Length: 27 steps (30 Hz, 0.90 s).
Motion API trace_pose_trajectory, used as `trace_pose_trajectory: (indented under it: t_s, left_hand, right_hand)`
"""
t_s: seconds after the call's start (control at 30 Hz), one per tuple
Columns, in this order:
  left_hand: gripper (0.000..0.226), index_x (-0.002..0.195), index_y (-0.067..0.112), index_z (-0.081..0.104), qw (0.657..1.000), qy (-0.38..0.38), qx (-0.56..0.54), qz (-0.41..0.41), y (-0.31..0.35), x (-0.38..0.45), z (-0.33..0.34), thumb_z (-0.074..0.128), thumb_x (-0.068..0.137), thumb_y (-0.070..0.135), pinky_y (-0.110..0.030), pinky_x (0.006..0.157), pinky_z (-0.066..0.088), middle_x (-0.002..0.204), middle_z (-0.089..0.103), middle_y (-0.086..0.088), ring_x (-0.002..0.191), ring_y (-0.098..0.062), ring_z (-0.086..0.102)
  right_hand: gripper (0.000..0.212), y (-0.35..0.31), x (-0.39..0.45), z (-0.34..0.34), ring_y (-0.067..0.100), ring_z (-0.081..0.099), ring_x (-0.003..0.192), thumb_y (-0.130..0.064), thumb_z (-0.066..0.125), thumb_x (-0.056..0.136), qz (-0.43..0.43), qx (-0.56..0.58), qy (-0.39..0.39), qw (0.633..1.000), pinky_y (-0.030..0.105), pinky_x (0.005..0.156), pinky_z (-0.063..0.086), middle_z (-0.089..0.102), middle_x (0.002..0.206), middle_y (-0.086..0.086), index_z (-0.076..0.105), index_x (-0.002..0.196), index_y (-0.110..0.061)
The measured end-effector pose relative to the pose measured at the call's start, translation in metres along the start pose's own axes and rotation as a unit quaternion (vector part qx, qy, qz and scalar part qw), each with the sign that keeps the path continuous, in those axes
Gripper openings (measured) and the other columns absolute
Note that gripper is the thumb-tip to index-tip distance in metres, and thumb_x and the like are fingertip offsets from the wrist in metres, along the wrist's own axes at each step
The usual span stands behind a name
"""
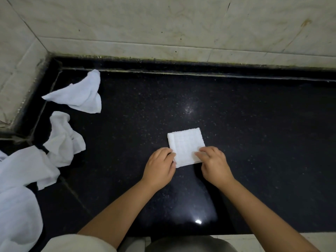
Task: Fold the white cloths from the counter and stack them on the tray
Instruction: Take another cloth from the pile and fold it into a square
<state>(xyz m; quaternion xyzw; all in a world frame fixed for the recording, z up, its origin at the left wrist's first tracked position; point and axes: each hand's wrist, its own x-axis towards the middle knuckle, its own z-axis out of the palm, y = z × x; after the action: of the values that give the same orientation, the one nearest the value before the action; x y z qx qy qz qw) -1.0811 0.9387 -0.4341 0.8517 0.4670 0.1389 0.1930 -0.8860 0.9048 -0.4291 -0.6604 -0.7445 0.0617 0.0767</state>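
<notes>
A small white cloth, folded into a neat square, lies flat on the black counter in the middle. My left hand grips its near left corner with curled fingers. My right hand presses on its near right corner with the fingertips. Unfolded white cloths lie crumpled at the left: one near the back wall, one below it, and a bigger heap at the left edge. No tray is in view.
Tiled walls close the counter at the back and on the left, meeting in a corner. The counter's front edge runs along the bottom right. A bright light reflection sits on the stone near me.
</notes>
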Motion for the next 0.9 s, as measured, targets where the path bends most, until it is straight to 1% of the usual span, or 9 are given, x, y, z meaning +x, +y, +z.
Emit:
trace_pose_trajectory:
  t_s: [0.13, 0.23, 0.3, 0.43, 0.53, 0.63, 0.73, 0.83, 0.9]
  left_hand:
    - [0.031, 0.08, 0.018, 0.071, 0.999, -0.043, 0.004, 0.021, 0.012, 0.007, 0.011, 0.046, 0.077, 0.035, -0.023, 0.07, 0.052, 0.083, 0.066, 0.006, 0.087, -0.007, 0.045]
    - [0.033, 0.107, 0.011, 0.062, 0.987, -0.151, 0.057, -0.005, 0.032, 0.015, 0.008, 0.051, 0.088, 0.036, -0.035, 0.093, 0.04, 0.111, 0.058, -0.003, 0.111, -0.021, 0.048]
    - [0.039, 0.117, 0.01, 0.053, 0.982, -0.15, 0.107, -0.033, 0.039, 0.021, 0.007, 0.046, 0.092, 0.039, -0.035, 0.101, 0.03, 0.121, 0.051, -0.005, 0.119, -0.024, 0.041]
    - [0.026, 0.085, 0.017, 0.066, 0.98, -0.127, 0.15, -0.017, 0.051, 0.032, 0.002, 0.076, 0.068, 0.034, -0.03, 0.078, 0.047, 0.086, 0.064, 0.0, 0.086, -0.018, 0.06]
    - [0.014, 0.08, 0.014, 0.066, 0.976, -0.136, 0.165, 0.03, 0.066, 0.041, 0.004, 0.072, 0.068, 0.017, -0.029, 0.075, 0.047, 0.08, 0.064, -0.001, 0.08, -0.02, 0.061]
    - [0.006, 0.056, 0.019, 0.06, 0.972, -0.095, 0.185, 0.112, 0.099, 0.054, 0.002, 0.065, 0.057, 0.016, -0.019, 0.052, 0.044, 0.055, 0.057, 0.006, 0.052, -0.014, 0.057]
    - [0.025, 0.067, 0.017, 0.067, 0.967, -0.048, 0.169, 0.186, 0.142, 0.077, 0.013, 0.041, 0.067, 0.016, -0.018, 0.046, 0.043, 0.059, 0.06, 0.005, 0.052, -0.015, 0.058]
    - [0.02, 0.085, 0.01, 0.069, 0.961, -0.043, 0.125, 0.243, 0.216, 0.096, 0.027, 0.058, 0.068, 0.009, -0.024, 0.05, 0.052, 0.068, 0.064, -0.002, 0.058, -0.022, 0.061]
    - [0.021, 0.095, 0.01, 0.067, 0.956, -0.063, 0.1, 0.267, 0.271, 0.105, 0.044, 0.053, 0.08, 0.01, -0.031, 0.063, 0.056, 0.081, 0.066, -0.005, 0.075, -0.025, 0.062]
  right_hand:
    - [0.045, 0.01, 0.002, -0.001, 0.032, 0.067, 0.067, 0.013, 0.078, 0.041, 0.0, 0.007, -0.054, 0.999, 0.038, 0.05, 0.056, 0.071, 0.087, 0.014, 0.073, 0.08, -0.01]
    - [0.024, 0.009, 0.013, -0.007, 0.038, 0.064, 0.072, 0.015, 0.062, 0.063, 0.001, 0.071, -0.093, 0.993, 0.04, 0.058, 0.056, 0.067, 0.082, 0.018, 0.072, 0.079, 0.0]
    - [0.023, 0.011, 0.018, -0.013, 0.038, 0.063, 0.082, 0.011, 0.053, 0.073, 0.014, 0.097, -0.088, 0.991, 0.037, 0.07, 0.054, 0.066, 0.09, 0.019, 0.07, 0.086, 0.004]
    - [0.026, 0.016, 0.015, -0.037, 0.027, 0.062, 0.096, -0.002, 0.051, 0.083, 0.035, 0.134, -0.075, 0.987, 0.027, 0.081, 0.046, 0.066, 0.106, 0.013, 0.067, 0.104, -0.001]
    - [0.027, 0.029, -0.003, -0.058, 0.026, 0.061, 0.098, -0.002, 0.052, 0.083, 0.057, 0.162, -0.046, 0.984, 0.024, 0.082, 0.043, 0.067, 0.106, 0.012, 0.067, 0.105, -0.002]
    - [0.024, 0.061, -0.03, -0.082, 0.027, 0.063, 0.092, 0.002, 0.055, 0.08, 0.101, 0.192, 0.001, 0.976, 0.011, 0.077, 0.04, 0.068, 0.098, 0.015, 0.069, 0.099, 0.001]
    - [0.021, 0.108, -0.068, -0.112, 0.021, 0.061, 0.085, -0.002, 0.064, 0.078, 0.139, 0.215, 0.034, 0.966, 0.001, 0.069, 0.034, 0.066, 0.096, 0.013, 0.069, 0.098, -0.001]
    - [0.022, 0.161, -0.121, -0.14, 0.018, 0.056, 0.083, -0.004, 0.067, 0.077, 0.166, 0.194, 0.065, 0.965, 0.012, 0.072, 0.037, 0.065, 0.096, 0.013, 0.069, 0.099, -0.003]
    - [0.019, 0.198, -0.161, -0.16, 0.023, 0.059, 0.087, -0.004, 0.065, 0.078, 0.187, 0.16, 0.072, 0.967, 0.017, 0.075, 0.036, 0.066, 0.094, 0.014, 0.069, 0.096, -0.004]
